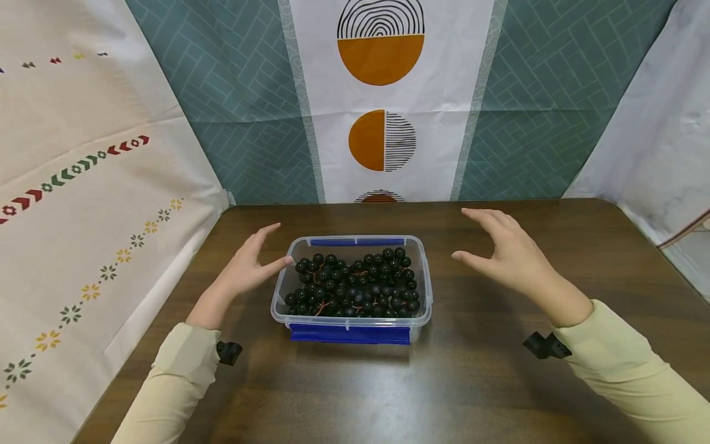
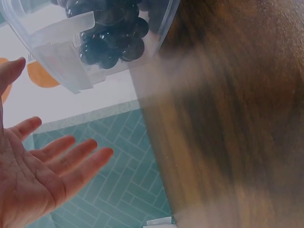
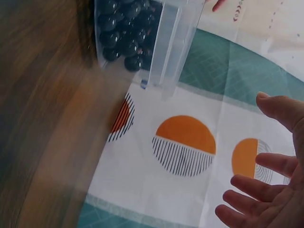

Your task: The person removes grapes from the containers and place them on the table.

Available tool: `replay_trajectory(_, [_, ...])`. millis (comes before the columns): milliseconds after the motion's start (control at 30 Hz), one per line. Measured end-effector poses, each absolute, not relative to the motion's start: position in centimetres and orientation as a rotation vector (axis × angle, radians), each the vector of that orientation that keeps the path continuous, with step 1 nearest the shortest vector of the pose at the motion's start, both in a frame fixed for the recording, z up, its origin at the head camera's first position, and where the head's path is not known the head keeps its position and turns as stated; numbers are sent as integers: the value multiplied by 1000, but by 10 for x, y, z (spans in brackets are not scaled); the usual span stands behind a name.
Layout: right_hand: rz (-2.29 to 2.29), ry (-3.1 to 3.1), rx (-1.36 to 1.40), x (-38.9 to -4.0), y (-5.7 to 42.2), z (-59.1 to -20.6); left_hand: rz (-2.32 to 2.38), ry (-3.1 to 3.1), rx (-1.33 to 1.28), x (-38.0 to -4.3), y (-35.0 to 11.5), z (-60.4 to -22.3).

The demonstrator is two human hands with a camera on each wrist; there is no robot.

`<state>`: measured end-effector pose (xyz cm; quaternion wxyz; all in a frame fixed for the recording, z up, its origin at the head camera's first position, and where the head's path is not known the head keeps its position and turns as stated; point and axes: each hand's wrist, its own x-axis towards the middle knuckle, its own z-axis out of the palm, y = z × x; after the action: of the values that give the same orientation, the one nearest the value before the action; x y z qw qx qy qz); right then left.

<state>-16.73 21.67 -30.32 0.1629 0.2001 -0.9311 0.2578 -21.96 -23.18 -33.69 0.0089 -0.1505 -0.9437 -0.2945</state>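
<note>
A: How are the fingers (image 2: 88, 170) on the left hand (image 1: 244, 268)?
B: Spread out, with the thumb apart from them. That hand is up near the left side of the clear box (image 1: 426, 277).
A: And the right hand (image 1: 513, 259)?
B: Its fingers are spread too, but it's well away from the box, on the other side.
A: What's in the box?
B: Lots of shiny dark grapes (image 1: 355, 287) on thin brown stems. There's a blue clip (image 1: 349, 333) in front.
A: Where's the box?
B: On the brown tabletop (image 1: 355, 394), between the hands. Behind it hangs a cloth (image 1: 383, 95) with orange circles.
</note>
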Motion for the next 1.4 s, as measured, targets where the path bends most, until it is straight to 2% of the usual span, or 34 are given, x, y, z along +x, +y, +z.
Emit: replay_trajectory(1400, [774,-2786,858,-162,152,-317,-1502,-2953,-380,-216,-233,-348])
